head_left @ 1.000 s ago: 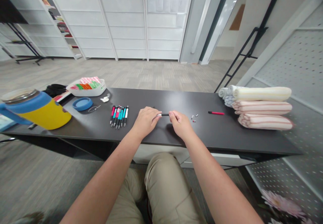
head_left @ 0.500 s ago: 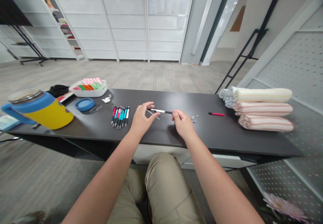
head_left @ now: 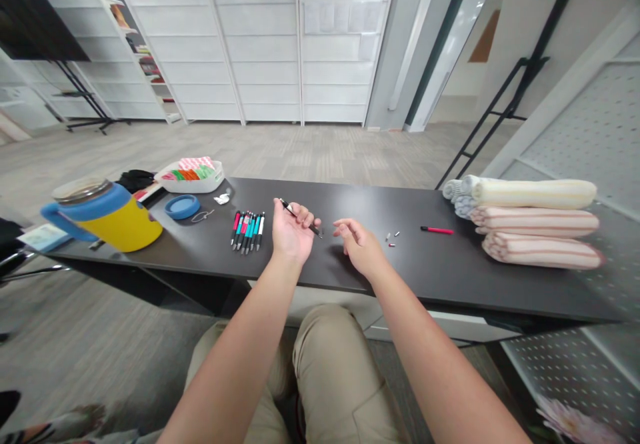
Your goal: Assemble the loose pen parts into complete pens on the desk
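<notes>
A black-and-white pen (head_left: 287,205) lies slantwise across my left hand (head_left: 293,234), which is turned palm up with the fingers curled round it. The pen's tip end points right and down, past the fingers. Just to the right, my right hand (head_left: 359,244) hovers over the desk with loosely bent fingers, apart from the pen; nothing shows in it. Small pen parts (head_left: 392,245) lie on the desk beyond this hand. Farther right is a pink pen barrel with a black end (head_left: 437,230). Left of my left hand, several pens (head_left: 247,232) lie side by side in a row.
The dark desk (head_left: 320,194) holds a yellow and blue jug (head_left: 123,221), a blue lid (head_left: 182,207) and a white basket (head_left: 215,179) with colourful packets at left. Rolled towels (head_left: 540,221) are stacked at right. A perforated panel (head_left: 600,131) stands beyond them.
My left hand has turned palm up and now holds the pen, tilted. My right hand has let go of the pen's end. The view has shifted slightly left.
</notes>
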Demonstrator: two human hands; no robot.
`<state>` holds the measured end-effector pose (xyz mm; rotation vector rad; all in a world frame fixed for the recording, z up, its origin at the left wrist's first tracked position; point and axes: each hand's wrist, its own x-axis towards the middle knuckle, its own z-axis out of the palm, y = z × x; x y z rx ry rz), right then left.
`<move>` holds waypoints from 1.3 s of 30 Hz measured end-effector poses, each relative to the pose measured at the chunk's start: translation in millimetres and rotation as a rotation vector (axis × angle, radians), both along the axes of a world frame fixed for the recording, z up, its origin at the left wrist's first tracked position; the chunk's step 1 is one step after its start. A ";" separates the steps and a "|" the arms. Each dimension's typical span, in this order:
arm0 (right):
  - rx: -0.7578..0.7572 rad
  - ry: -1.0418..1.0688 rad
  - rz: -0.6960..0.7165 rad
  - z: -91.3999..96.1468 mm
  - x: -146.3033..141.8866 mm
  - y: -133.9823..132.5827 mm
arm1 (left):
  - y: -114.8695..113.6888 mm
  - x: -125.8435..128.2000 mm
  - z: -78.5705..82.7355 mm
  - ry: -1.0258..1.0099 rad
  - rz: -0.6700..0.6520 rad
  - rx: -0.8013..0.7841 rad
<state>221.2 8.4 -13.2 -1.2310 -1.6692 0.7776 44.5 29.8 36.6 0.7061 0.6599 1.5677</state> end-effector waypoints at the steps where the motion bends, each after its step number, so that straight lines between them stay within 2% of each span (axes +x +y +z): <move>1: -0.005 0.002 -0.008 -0.3 0.2 0.3 | 0.4 -6.3 2.9 -0.019 0.006 -0.019; 5: -0.018 -0.034 -0.017 -0.5 0.6 0.7 | -0.8 -33.4 7.3 -0.120 -0.024 -0.069; 8: -0.019 -0.069 -0.023 -1.0 0.5 0.8 | -2.9 -49.1 6.3 -0.123 -0.014 -0.124; 12: -0.022 -0.085 -0.025 -1.4 0.4 0.8 | -3.4 -62.7 3.9 -0.129 -0.016 -0.121; 18: -0.001 -0.112 -0.017 -0.8 0.4 0.0 | -4.4 -72.1 2.5 -0.136 -0.020 -0.138; 24: 0.003 -0.119 -0.015 -4.1 1.0 2.5 | 2.7 -69.4 -1.8 -0.077 -0.016 -0.138; 27: 0.005 -0.127 -0.018 -4.9 1.2 3.5 | 16.4 -65.2 -10.0 0.181 0.052 -0.202; 29: 0.001 -0.126 -0.018 -4.6 1.2 3.4 | 26.6 -63.8 -17.2 0.617 0.171 -0.218; 36: -0.011 -0.136 -0.013 -1.5 0.3 0.7 | 47.5 -68.4 -31.1 1.091 0.244 -0.139; 39: -0.006 -0.150 -0.002 -1.1 0.4 0.2 | 49.9 -63.9 -32.7 1.422 0.283 -0.050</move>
